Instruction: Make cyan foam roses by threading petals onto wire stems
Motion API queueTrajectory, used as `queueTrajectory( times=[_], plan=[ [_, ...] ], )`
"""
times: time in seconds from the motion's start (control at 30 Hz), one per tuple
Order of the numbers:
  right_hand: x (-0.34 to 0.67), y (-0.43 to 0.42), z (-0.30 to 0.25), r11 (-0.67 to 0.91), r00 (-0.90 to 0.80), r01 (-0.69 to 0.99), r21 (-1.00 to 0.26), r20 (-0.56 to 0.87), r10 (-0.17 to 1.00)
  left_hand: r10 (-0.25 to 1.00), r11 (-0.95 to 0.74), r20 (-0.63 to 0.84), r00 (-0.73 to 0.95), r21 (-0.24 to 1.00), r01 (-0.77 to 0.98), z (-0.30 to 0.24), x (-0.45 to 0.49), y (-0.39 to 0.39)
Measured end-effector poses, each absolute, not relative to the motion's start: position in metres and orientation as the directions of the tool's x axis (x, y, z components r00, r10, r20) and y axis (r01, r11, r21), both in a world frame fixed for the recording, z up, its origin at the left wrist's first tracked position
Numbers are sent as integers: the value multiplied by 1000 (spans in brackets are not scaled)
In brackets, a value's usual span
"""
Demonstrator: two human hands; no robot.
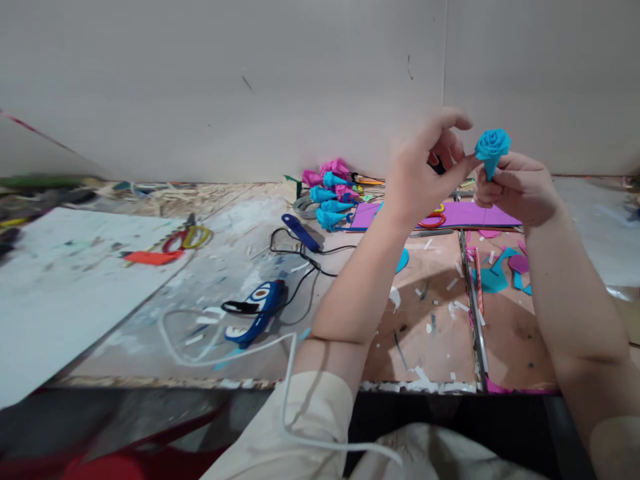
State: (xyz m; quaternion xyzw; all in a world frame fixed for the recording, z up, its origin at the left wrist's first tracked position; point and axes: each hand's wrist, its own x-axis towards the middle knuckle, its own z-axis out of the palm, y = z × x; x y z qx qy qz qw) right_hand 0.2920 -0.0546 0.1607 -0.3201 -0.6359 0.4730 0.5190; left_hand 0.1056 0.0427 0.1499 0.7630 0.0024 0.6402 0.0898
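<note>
A blue paper rose [493, 145] with a spiral top and tapering base is held up above the table's right side. My right hand [525, 188] pinches its narrow lower part between thumb and fingers. My left hand [433, 160], slightly blurred, is raised just left of it. Its thumb tip reaches the flower's edge, while the index finger is bent and stands apart from the thumb. Behind my left wrist lie blue paper flowers [331, 220] and pink paper flowers [335, 167] in a bunch.
A purple sheet [477, 213] lies under red-and-yellow scissors [434, 217]. Blue paper scraps [493, 280] are at right. A blue-and-white device [257, 310] with a black cord and a white cable [225, 357] sit in the middle. More scissors [187, 237] and a white board [90, 273] are left.
</note>
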Motion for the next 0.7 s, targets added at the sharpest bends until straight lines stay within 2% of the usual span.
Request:
queueTrajectory(
  times=[0.2,0.37,0.57,0.7],
  plan=[
    [292,-54,161,352,-272,-124,-928,372,887,129,-984,965,228,153,-91,149,107,45],
    [293,-53,161,351,-247,-125,-928,372,895,74,-983,982,174,102,-156,150,108,47],
    [293,-52,160,364,-299,-180,-914,403,865,115,-982,972,207,143,-127,147,110,49],
    [293,-52,161,354,-296,-159,-922,387,873,186,-967,953,241,220,-125,146,109,47]
  ],
)
